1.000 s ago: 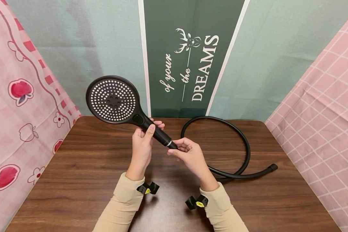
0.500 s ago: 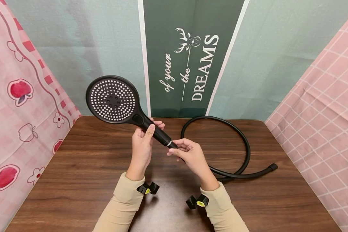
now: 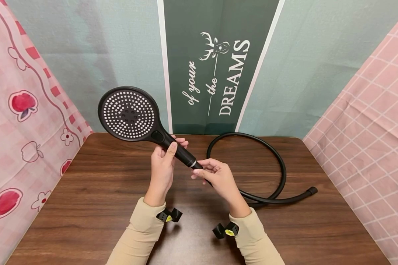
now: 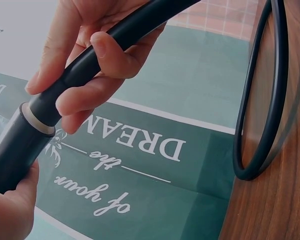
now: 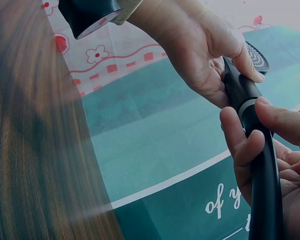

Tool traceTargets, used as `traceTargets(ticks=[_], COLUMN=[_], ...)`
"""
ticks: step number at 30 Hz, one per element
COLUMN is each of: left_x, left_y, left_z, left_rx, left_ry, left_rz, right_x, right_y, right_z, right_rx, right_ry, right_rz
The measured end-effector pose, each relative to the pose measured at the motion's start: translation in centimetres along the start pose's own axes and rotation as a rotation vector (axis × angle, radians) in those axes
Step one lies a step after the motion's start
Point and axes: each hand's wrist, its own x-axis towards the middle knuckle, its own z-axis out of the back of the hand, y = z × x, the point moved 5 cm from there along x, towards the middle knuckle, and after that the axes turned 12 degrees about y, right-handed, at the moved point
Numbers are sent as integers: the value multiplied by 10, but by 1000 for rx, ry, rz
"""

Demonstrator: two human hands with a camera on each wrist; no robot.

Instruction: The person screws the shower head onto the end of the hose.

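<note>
A black shower head point(image 3: 129, 114) with white nozzles is held tilted above the table, its face toward the head camera. My left hand point(image 3: 163, 169) grips its handle point(image 3: 182, 154), thumb on top. At the handle's lower end, my right hand point(image 3: 217, 176) pinches the black end fitting of the shower hose point(image 4: 77, 72) between thumb and fingers. A pale ring point(image 4: 37, 119) shows where handle and fitting meet; how far they are joined I cannot tell. The rest of the hose point(image 3: 283, 169) loops on the table to the right, its other end point(image 3: 312, 190) lying free.
The brown wooden table point(image 3: 103, 206) reaches back to a green cloth backdrop point(image 3: 199, 121) with white lettering. Pink cloths stand at the left point(image 3: 36, 140) and right point(image 3: 368, 140). A small black camera is strapped to each wrist.
My right thumb and fingers have shifted slightly around the hose fitting. The left hand and shower head stay where they were, and the loop on the table looks unchanged.
</note>
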Motion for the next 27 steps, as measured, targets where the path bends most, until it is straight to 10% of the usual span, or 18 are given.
traceTargets(ticks=[27], left_x=[0], left_y=[-1], left_z=[-1], left_rx=[-3], left_ry=[-7], left_rz=[2], right_x=[1], right_y=[-1], right_z=[0], right_rx=[-4], right_ry=[8], right_rz=[-26])
